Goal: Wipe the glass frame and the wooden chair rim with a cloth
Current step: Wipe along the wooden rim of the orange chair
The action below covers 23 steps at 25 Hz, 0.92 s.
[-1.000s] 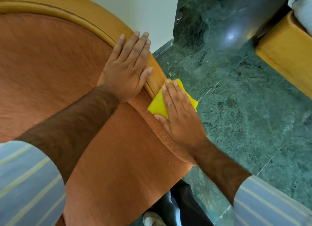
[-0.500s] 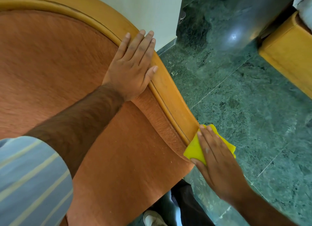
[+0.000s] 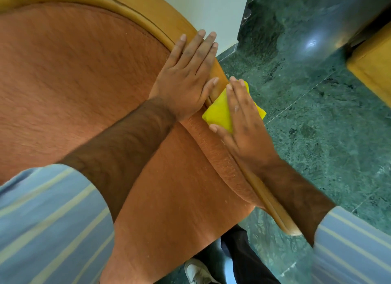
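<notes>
A chair with orange upholstery (image 3: 74, 82) fills the left of the view, edged by a curved wooden chair rim (image 3: 148, 14). My left hand (image 3: 186, 76) lies flat, fingers spread, across the rim and the upholstery. Just right of it, my right hand (image 3: 243, 122) presses a folded yellow cloth (image 3: 220, 112) flat onto the rim. The rim continues down past my right wrist to its end (image 3: 283, 222). No glass frame is in view.
Green marble floor (image 3: 317, 124) lies to the right of the chair. A white wall (image 3: 211, 8) stands behind the rim. A yellow wooden piece of furniture (image 3: 374, 72) sits at the right edge. My shoe (image 3: 198, 271) shows below the chair.
My right hand slid the cloth down the rim toward its lower end, then back up to beside my left hand. My left hand stayed on the rim.
</notes>
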Motion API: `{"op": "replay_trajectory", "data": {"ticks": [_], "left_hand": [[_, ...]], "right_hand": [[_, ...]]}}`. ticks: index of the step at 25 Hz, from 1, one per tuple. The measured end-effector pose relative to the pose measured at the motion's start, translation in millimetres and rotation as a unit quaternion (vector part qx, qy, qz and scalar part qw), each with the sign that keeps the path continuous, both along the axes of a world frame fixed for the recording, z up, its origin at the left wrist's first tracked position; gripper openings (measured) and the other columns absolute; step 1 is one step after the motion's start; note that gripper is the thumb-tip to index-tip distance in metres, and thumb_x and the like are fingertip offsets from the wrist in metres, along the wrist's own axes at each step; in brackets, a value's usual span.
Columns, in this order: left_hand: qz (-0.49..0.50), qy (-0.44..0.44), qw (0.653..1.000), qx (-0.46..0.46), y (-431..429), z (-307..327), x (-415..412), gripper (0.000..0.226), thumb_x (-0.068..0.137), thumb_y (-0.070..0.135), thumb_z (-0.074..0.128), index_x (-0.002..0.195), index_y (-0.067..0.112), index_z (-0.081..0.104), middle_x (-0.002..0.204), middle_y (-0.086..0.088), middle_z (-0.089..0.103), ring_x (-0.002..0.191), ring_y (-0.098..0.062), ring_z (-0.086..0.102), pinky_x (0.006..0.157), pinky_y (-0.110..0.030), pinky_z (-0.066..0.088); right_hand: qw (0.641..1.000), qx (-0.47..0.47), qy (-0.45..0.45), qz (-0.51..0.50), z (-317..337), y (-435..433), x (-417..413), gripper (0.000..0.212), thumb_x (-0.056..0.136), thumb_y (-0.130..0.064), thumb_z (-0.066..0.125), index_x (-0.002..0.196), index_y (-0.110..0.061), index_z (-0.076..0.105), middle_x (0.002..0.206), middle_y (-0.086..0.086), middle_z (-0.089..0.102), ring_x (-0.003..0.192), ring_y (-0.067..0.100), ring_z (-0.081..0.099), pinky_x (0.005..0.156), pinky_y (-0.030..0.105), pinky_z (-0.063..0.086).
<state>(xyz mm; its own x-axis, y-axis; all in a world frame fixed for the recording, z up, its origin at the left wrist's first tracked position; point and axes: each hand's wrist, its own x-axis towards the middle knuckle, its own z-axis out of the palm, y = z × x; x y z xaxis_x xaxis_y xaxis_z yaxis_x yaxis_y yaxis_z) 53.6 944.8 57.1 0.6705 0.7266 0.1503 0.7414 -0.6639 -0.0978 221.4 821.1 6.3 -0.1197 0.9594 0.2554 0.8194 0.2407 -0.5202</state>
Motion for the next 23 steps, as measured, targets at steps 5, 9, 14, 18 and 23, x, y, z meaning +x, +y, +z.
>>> {"op": "replay_trajectory", "data": {"ticks": [5,9,14,18,23], "left_hand": [[0.139,-0.311,0.938,-0.059,-70.6,-5.0,6.5,0.063,0.106,0.04,0.055,0.149,-0.005,0.048,0.161,-0.026,0.042,0.153,-0.042,0.036,0.128,-0.05,0.029],[0.254,-0.428,0.828,-0.26,-117.5,-11.7,24.4,0.045,0.093,0.04,0.076,0.124,0.008,0.066,0.119,-0.008,0.07,0.11,-0.021,0.066,0.094,-0.04,0.055],[0.386,-0.623,0.562,-0.384,-123.0,-12.6,13.3,0.028,0.088,0.022,0.084,0.11,0.01,0.071,0.1,-0.003,0.078,0.092,-0.013,0.077,0.082,-0.035,0.066],[0.4,-0.7,0.464,-0.368,-139.1,-3.9,-39.8,0.026,0.092,0.012,0.078,0.115,0.004,0.07,0.107,-0.013,0.073,0.097,-0.021,0.077,0.08,-0.044,0.068],[0.445,-0.752,0.411,-0.26,-185.3,5.6,-135.3,0.023,0.093,0.008,0.076,0.115,0.005,0.071,0.098,-0.003,0.074,0.087,-0.012,0.078,0.071,-0.031,0.065]], "right_hand": [[0.859,-0.29,0.386,-0.171,13.6,0.9,56.0,0.111,0.07,-0.07,0.082,0.16,-0.021,0.039,0.165,-0.002,0.044,0.15,0.013,0.044,0.13,0.044,0.03],[0.806,-0.372,0.435,-0.153,13.5,6.0,69.8,0.068,0.059,-0.048,0.092,0.117,-0.014,0.077,0.121,0.009,0.08,0.116,0.028,0.074,0.115,0.061,0.047],[0.815,-0.307,0.472,-0.136,42.8,14.4,46.1,0.057,0.053,-0.041,0.094,0.101,-0.017,0.078,0.118,0.013,0.079,0.116,0.038,0.071,0.104,0.063,0.052],[0.808,-0.327,0.487,-0.054,59.7,24.3,-3.2,0.045,0.055,-0.037,0.093,0.093,-0.02,0.075,0.101,0.004,0.082,0.094,0.02,0.079,0.076,0.037,0.063],[0.78,-0.393,0.484,0.051,74.2,30.2,-110.8,0.038,0.064,-0.026,0.087,0.097,-0.013,0.072,0.093,0.002,0.082,0.085,0.013,0.079,0.068,0.025,0.064]]}}
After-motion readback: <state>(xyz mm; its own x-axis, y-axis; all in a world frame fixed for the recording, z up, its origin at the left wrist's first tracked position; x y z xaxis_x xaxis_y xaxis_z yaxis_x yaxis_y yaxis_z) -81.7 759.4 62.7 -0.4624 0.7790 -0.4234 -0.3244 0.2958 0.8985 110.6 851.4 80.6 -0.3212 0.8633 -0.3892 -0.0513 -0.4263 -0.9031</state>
